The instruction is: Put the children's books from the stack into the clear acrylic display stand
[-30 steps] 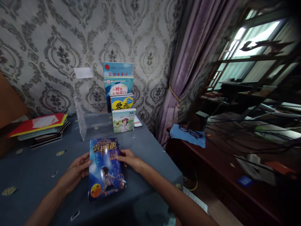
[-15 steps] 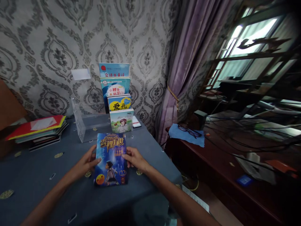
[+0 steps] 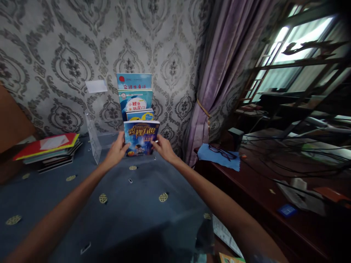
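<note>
A blue-purple book (image 3: 141, 139) with gold lettering stands close to upright between my two hands. My left hand (image 3: 118, 148) grips its left edge, thumb on the cover. On the opposite edge my right hand (image 3: 163, 148) holds it with closed fingers. Directly behind it, books stand in rising tiers: a blue and yellow book (image 3: 139, 115), a teal book (image 3: 135, 99) and a light blue book (image 3: 134, 80). A clear stepped display rack (image 3: 93, 137) shows to the left of them. The held book hides the front tier, so I cannot tell whether it touches the rack.
A stack of books and folders (image 3: 52, 149) lies on the left of the blue-covered table (image 3: 120, 204). Right of it, a dark red desk (image 3: 263, 190) carries glasses (image 3: 222, 151) on a blue cloth (image 3: 204, 157) and tangled cables. A purple curtain (image 3: 216, 73) hangs between.
Both hands have carried the blue-purple book forward and up from above the near table to the front of the tiered books. It now covers the small green-covered book there.
</note>
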{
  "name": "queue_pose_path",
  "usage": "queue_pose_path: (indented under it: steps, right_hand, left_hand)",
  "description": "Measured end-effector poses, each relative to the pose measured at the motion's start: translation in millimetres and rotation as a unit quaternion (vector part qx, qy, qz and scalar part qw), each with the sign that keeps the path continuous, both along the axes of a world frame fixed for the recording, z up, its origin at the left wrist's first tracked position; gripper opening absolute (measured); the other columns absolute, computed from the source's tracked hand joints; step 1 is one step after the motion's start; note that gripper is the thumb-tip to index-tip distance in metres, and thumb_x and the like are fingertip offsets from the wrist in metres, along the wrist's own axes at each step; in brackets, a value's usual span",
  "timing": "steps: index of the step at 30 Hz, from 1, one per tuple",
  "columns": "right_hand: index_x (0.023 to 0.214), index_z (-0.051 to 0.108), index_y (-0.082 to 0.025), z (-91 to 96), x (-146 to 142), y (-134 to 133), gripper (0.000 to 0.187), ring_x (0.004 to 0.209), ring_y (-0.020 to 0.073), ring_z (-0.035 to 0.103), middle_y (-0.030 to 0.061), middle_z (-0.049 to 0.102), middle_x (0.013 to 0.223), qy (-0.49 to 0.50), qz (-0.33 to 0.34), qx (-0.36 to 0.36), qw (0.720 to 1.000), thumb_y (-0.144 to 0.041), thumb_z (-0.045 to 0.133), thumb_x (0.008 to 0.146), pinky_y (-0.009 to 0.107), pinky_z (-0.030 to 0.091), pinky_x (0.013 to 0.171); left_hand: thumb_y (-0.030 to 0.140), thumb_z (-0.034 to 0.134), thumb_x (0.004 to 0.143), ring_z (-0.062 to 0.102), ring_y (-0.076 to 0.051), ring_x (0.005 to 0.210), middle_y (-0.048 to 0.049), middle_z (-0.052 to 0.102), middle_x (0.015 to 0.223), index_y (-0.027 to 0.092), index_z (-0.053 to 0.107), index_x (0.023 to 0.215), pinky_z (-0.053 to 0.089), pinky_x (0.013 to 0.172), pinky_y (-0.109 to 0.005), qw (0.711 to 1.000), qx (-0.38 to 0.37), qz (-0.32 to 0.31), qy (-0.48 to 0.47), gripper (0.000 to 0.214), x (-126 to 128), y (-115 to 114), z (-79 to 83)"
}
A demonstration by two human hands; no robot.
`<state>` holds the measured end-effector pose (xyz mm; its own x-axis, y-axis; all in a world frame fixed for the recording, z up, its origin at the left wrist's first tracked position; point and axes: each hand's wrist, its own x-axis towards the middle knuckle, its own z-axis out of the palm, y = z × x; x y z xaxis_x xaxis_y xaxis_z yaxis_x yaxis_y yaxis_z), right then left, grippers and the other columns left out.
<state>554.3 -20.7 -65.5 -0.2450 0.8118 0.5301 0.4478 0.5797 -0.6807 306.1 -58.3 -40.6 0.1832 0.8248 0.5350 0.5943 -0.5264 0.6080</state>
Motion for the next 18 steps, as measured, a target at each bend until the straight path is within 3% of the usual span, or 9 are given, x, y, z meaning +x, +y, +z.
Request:
queue_pose_path:
  steps: [3,5,12,18]
  right_hand:
    - [0.114,0.056,-0.021,16.8,0.0,21.3,0.022,0.079,0.022,0.066,0.004,0.07,0.083,-0.012,-0.031,0.057,0.998,-0.034,0.053,0.096,0.03,0.048,0.072]
    - [0.118,0.056,-0.022,18.9,-0.3,31.1,0.025,0.081,0.0232,0.066,0.0048,0.07,0.086,-0.016,-0.036,0.078,0.996,-0.034,0.051,0.097,0.031,0.048,0.073]
    - [0.122,0.056,-0.022,-2.7,-1.4,52.4,0.028,0.083,0.0231,0.064,0.0037,0.068,0.088,-0.028,-0.027,0.087,0.995,-0.032,0.051,0.095,0.033,0.048,0.076]
    - [0.108,0.056,-0.021,-17.4,1.1,68.8,0.018,0.089,0.0242,0.063,0.0069,0.066,0.094,-0.039,-0.031,0.081,0.995,-0.031,0.052,0.094,0.035,0.05,0.079]
  left_hand:
    - [0.03,0.05,0.091,0.065,-0.022,0.083,-0.0041,0.066,0.09,0.02,0.044,0.123,0.051,0.083,-0.038,0.996,0.072,0.046,0.031,0.035,4.5,17.6,12.4]
    - [0.029,0.049,0.091,0.064,-0.022,0.081,-0.0033,0.064,0.087,0.021,0.045,0.118,0.051,0.08,-0.037,0.993,0.095,0.055,0.044,0.028,4.9,26.7,12.5]
    - [0.03,0.049,0.09,0.065,-0.024,0.082,-0.0037,0.065,0.089,0.02,0.042,0.123,0.051,0.076,-0.036,0.993,0.079,0.067,0.063,0.036,0.5,47.2,-11.9]
    - [0.028,0.049,0.09,0.066,-0.023,0.083,-0.0032,0.066,0.089,0.021,0.043,0.122,0.051,0.077,-0.035,0.994,0.042,0.068,0.072,0.034,3.4,55.9,-24.1]
